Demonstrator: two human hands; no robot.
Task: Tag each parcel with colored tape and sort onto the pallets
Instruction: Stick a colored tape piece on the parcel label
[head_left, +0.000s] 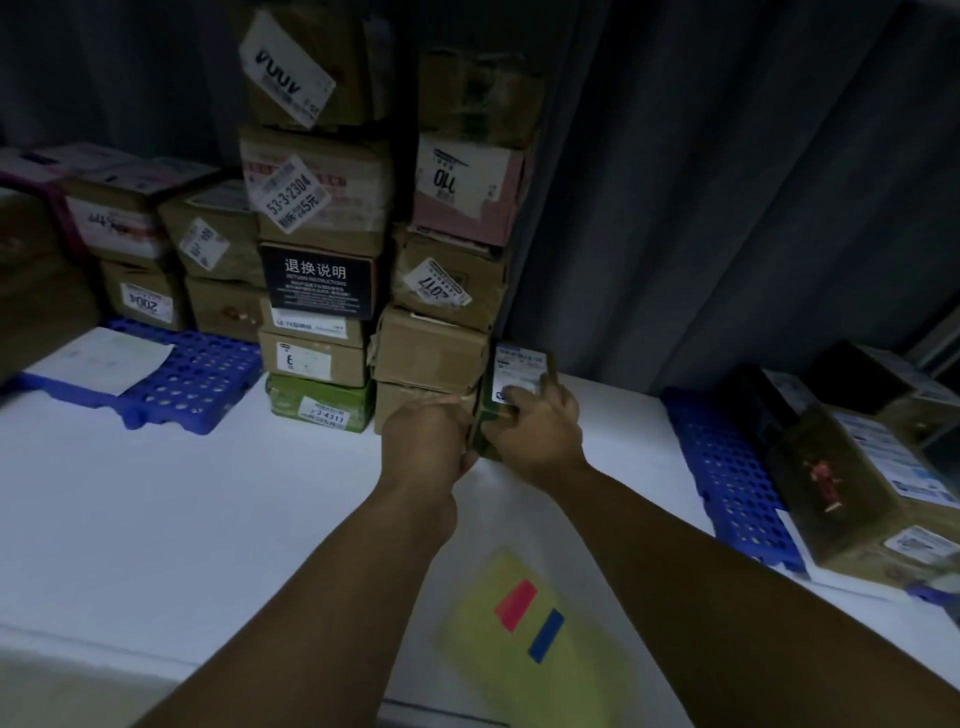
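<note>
A small dark green parcel (511, 387) with a white shipping label stands on the white table beside the tall stack of cardboard parcels (332, 270). My left hand (428, 441) grips its left lower side. My right hand (540, 431) holds its right side, fingers on the label. Near me lies a yellow sheet (535, 654) carrying a strip of red tape (516, 605) and a strip of blue tape (546, 635). One blue pallet (192, 379) sits at the left, another blue pallet (732, 483) at the right.
Several parcels (145, 228) are piled on and behind the left pallet, with a white paper (111, 358) on it. More boxes (857, 467) lie on the right pallet. A dark curtain (727, 182) hangs behind the table (208, 519).
</note>
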